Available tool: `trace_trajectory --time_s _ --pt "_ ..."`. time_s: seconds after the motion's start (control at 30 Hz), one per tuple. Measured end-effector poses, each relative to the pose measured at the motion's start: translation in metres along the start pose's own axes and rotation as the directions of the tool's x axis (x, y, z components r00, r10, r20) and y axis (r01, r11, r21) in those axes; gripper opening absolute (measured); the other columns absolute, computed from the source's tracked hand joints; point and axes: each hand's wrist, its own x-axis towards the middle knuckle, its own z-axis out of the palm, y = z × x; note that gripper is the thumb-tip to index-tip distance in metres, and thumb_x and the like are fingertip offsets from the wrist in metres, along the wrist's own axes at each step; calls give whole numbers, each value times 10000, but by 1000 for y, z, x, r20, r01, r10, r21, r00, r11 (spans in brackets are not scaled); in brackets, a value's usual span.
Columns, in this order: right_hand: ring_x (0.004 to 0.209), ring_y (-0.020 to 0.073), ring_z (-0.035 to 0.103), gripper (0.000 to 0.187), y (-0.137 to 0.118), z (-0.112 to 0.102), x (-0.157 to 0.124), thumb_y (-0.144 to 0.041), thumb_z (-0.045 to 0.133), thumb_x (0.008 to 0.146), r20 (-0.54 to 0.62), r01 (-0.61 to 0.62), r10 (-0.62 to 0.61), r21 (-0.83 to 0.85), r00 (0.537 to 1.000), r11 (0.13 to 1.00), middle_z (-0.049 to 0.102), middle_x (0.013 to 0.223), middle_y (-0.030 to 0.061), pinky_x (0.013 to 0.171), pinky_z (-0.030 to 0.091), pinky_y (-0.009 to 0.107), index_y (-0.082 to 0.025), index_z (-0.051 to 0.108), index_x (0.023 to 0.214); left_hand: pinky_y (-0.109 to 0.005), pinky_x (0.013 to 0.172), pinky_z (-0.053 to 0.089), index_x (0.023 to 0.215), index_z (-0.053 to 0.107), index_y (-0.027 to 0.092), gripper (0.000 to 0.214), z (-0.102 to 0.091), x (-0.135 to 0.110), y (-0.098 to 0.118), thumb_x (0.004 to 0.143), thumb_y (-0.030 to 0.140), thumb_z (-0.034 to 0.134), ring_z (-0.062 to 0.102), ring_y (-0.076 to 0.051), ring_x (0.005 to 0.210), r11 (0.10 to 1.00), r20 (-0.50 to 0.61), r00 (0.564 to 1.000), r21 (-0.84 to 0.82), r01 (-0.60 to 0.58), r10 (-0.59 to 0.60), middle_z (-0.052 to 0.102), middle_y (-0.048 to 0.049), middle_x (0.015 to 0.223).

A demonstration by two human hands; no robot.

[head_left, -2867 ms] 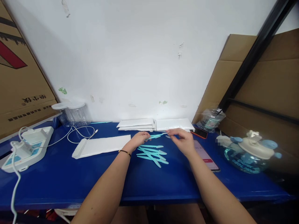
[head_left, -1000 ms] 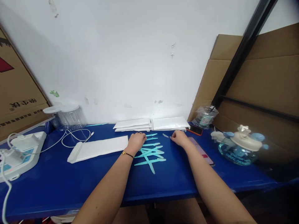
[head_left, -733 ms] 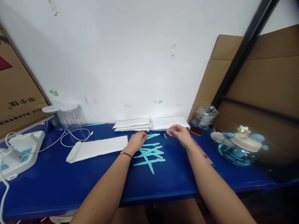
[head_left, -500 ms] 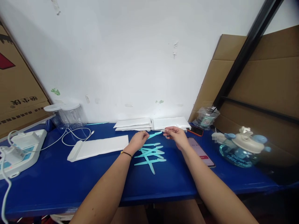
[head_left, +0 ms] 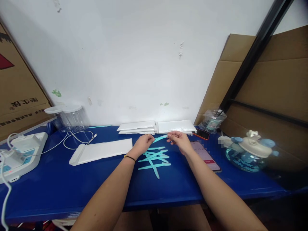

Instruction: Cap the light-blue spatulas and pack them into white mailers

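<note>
Both hands meet over a blue table [head_left: 60,189]. My left hand [head_left: 142,144] pinches one end of a thin teal plastic stick [head_left: 159,138], and my right hand [head_left: 178,141] pinches its other end, fingers closed. The stick is held just above the table. Below the hands lies a loose pile of several teal sticks [head_left: 154,158], some crossing each other. A bracelet sits on my left wrist.
White padded envelopes [head_left: 137,127] are stacked against the wall, with one white envelope [head_left: 101,150] to the left. A phone [head_left: 206,156] lies right of my hand, a second phone [head_left: 201,134] behind. A blue water jug [head_left: 249,153], clear jars [head_left: 68,117], a white device [head_left: 18,152] with cables, cardboard boxes [head_left: 264,83].
My right hand lifted from the table and moved left to meet the left hand; both now hold one teal stick raised between them. The view shifted slightly.
</note>
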Motion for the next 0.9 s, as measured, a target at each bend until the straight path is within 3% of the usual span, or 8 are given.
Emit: trace_trajectory --time_s 0.13,0.2,0.33,0.4,0.5,0.67,0.8,0.9 --pt "593 146 643 324 1 -1 0 -421 709 656 119 -34 47 -106 992 994 701 773 58 463 424 209 -164 653 845 -244 542 340 801 612 185 315 1 -1 -1 857 412 400 508 -138 597 999 62 998 36 -15 12 590 -5 670" --pt "545 144 621 318 2 -9 4 -466 641 708 60 11 4 -261 998 965 707 801 61 452 407 229 -178 661 840 -253 577 365 818 635 196 324 1 -2 -3 862 415 401 541 -154 647 995 86 996 96 -9 1 619 -17 716" --pt "621 184 608 249 13 -27 15 -414 568 764 -98 104 -253 -729 963 677 684 722 54 570 423 275 -191 678 748 -298 783 403 1034 632 227 279 2 -1 -8 872 316 422 544 -217 970 955 -33 999 297 23 -14 627 -62 1044" --pt "687 194 600 204 21 -30 20 -372 602 737 -76 83 -273 -845 959 528 669 752 68 613 418 275 -184 668 696 -331 860 387 1154 577 232 325 4 0 -10 859 283 451 475 -243 1102 925 -92 994 372 85 -54 569 -78 1185" --pt "689 173 580 132 32 -28 25 -308 632 703 -45 63 -222 -888 974 455 649 773 61 601 401 255 -185 645 658 -351 871 379 1090 608 234 284 6 2 -13 843 299 483 453 -254 1113 902 -105 986 401 158 -126 587 -79 1153" --pt "630 153 568 78 31 -29 25 -261 596 709 57 134 -153 -818 987 559 644 672 8 578 396 244 -202 624 666 -338 800 383 800 648 231 157 4 5 -16 811 278 499 526 -239 946 915 -37 985 366 170 -168 657 -46 893" --pt "586 148 562 103 20 -32 20 -290 576 725 69 190 -202 -709 977 679 630 637 -5 573 417 253 -194 611 714 -322 763 382 785 613 227 124 0 4 -18 797 266 496 544 -236 911 927 -25 987 340 155 -156 656 -36 857" --pt "620 161 604 146 12 -30 15 -332 611 717 71 213 -205 -507 976 836 647 665 9 616 469 277 -192 618 758 -294 736 385 857 561 218 142 -2 3 -17 840 255 426 570 -193 803 962 -26 994 247 113 -110 648 -25 813"
